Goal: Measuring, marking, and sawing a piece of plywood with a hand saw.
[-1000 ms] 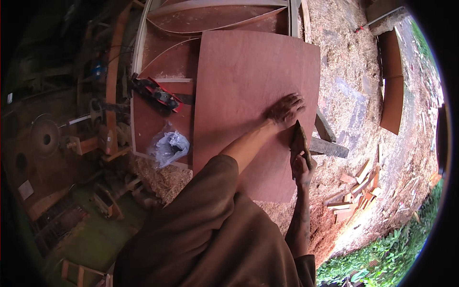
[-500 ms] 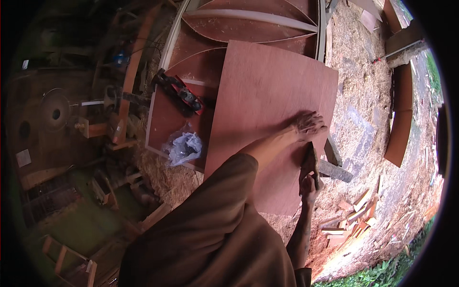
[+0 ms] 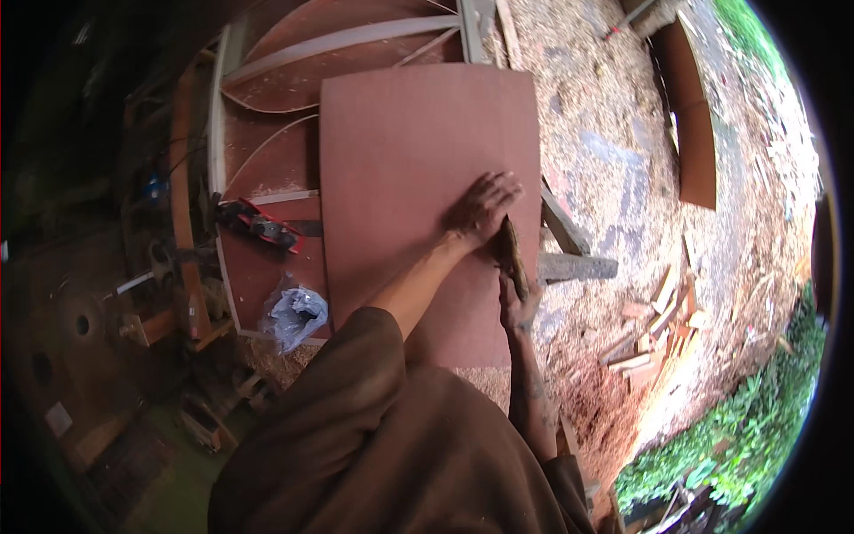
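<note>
A large reddish-brown plywood sheet point(image 3: 391, 160) lies on top of a framed wooden panel point(image 3: 294, 76). My left hand point(image 3: 489, 209) rests on the sheet near its right edge, fingers stretched out. Just below it, my right hand point(image 3: 519, 304) is closed round a dark, narrow hand tool point(image 3: 511, 254). The tool lies along the sheet's right side, its far end close to my left hand. Its exact kind does not show from above. Left of the sheet, a red and black power tool point(image 3: 262, 227) and a crumpled clear plastic bag point(image 3: 295, 313) lie on the panel below.
Grey timber supports point(image 3: 578, 267) jut out past the sheet's right edge. Sawdust and shavings cover the ground, with a pile of wood offcuts point(image 3: 658, 325) at right. A brown board point(image 3: 696, 151) stands farther right. Dim machinery point(image 3: 84, 325) fills the left side.
The view has swung, so the sheet and the things around it appear farther left and more upright. My right hand and the tool are slightly nearer my left hand, which stays on the sheet.
</note>
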A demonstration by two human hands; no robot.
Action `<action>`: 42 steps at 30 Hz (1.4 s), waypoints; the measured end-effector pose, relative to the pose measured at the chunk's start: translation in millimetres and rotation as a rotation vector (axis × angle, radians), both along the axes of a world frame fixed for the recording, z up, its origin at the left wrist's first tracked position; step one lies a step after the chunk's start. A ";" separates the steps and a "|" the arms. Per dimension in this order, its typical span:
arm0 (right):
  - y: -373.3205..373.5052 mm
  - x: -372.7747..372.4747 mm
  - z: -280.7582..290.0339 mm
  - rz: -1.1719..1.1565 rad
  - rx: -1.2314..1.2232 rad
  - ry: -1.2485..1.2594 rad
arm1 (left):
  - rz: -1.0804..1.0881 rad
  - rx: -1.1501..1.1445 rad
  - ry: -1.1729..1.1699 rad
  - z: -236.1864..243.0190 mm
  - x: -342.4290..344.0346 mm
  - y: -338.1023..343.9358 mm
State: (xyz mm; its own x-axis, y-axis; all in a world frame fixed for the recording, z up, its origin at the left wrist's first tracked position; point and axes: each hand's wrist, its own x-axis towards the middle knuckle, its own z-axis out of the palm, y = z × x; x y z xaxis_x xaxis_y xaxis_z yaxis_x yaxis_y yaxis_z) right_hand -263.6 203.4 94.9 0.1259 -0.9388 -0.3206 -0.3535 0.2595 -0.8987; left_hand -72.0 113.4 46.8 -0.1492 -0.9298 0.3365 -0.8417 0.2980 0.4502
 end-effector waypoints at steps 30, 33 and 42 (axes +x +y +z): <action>7.6 3.7 129.5 0.052 0.188 0.007 | 0.153 -0.008 -0.021 -37.2 39.4 -59.7; 71.5 -31.4 196.5 0.016 0.197 0.043 | 0.139 -0.009 0.083 -36.0 40.2 -58.1; 116.9 -65.7 243.0 -0.034 0.266 0.213 | 0.059 -0.077 0.030 -22.4 43.1 -50.0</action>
State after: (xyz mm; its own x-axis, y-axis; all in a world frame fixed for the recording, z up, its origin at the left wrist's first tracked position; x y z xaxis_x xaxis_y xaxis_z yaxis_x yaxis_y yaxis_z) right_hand -329.3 320.3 337.9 -0.0005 -0.8213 -0.5705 -0.5133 0.4898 -0.7047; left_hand -28.9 63.5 24.4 -0.0840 -0.9079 0.4107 -0.8453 0.2832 0.4530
